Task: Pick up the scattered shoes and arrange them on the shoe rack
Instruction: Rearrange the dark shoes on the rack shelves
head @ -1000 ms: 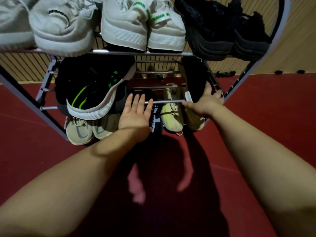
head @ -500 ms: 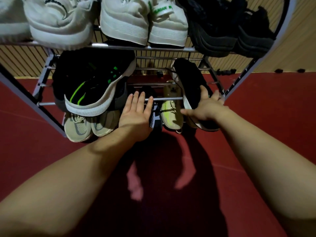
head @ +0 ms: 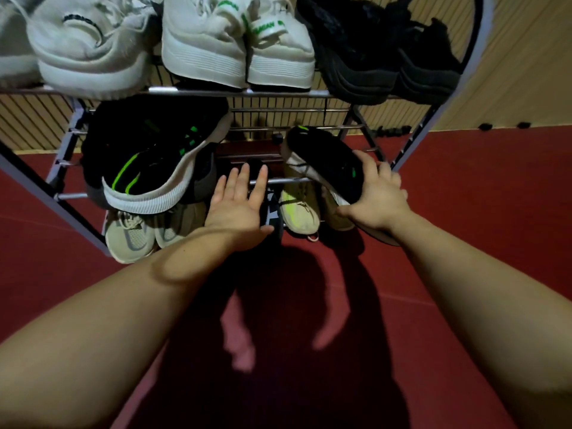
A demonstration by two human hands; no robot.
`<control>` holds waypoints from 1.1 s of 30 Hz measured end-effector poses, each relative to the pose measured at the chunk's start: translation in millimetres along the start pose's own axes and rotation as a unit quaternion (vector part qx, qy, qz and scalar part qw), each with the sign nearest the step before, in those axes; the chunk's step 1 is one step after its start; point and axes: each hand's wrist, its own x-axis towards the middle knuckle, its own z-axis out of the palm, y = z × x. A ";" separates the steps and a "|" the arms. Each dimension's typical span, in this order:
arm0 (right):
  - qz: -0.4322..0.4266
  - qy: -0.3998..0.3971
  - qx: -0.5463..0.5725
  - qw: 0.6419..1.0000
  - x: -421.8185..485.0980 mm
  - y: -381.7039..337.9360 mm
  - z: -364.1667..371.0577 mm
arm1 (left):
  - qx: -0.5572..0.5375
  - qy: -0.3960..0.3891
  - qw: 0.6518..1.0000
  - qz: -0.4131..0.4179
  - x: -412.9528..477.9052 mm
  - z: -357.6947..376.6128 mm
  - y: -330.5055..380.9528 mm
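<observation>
A metal shoe rack stands in front of me. My right hand grips a black sneaker with green marks and a white sole, tilted over the right side of the middle shelf's front bar. Its matching sneaker lies on the middle shelf at left. My left hand is flat with fingers spread, held at the middle shelf's front bar, holding nothing.
White sneakers and black shoes fill the top shelf. Beige shoes and a yellow-green pair sit on the bottom level. Red floor surrounds the rack; a slatted wooden wall stands behind.
The black sneaker in my right hand has come out further from the middle shelf and tilted toward the centre. My left hand has hardly moved.
</observation>
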 end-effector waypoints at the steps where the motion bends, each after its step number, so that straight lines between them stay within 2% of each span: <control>1: -0.024 0.008 -0.011 1.000 -2.8 5.3 -3.6 | -0.038 0.004 0.999 -0.005 -0.2 -2.9 2.0; 4: -0.098 0.013 -0.042 0.994 -8.7 21.2 -17.1 | -0.138 0.033 0.990 -0.017 0.3 -14.3 8.1; 6: -0.155 -0.001 -0.070 0.985 -14.5 29.2 -25.2 | -0.145 0.059 0.988 0.002 -0.1 -22.1 11.9; 10: -0.263 -0.012 -0.129 0.956 -26.0 33.7 -33.1 | -0.066 0.083 0.991 0.080 -4.7 -36.7 17.2; 14: -0.320 0.012 -0.135 0.938 -29.1 34.0 -36.3 | 0.060 0.100 0.981 0.157 -13.2 -45.0 20.2; 20: -0.389 0.040 -0.081 0.917 -32.2 23.5 -44.2 | 0.016 0.121 0.972 0.200 -35.9 -66.2 7.7; 24: -0.427 0.060 -0.083 0.898 -28.8 0.7 -40.2 | 0.059 0.199 0.957 0.202 -56.7 -87.5 -11.6; 26: -0.432 0.079 -0.095 0.893 -22.7 -14.2 -35.4 | 0.058 0.230 0.953 0.188 -68.3 -94.6 -25.6; 28: -0.403 0.115 -0.073 0.905 -17.7 -30.2 -28.5 | 0.040 0.246 0.956 0.157 -80.2 -98.9 -45.2; 31: -0.292 0.171 0.006 0.941 -15.3 -52.8 -13.9 | 0.010 0.268 0.960 0.083 -99.9 -105.5 -80.4; 33: -0.193 0.163 0.073 0.965 -18.6 -70.0 -2.4 | 0.005 0.280 0.959 0.044 -113.2 -108.1 -101.6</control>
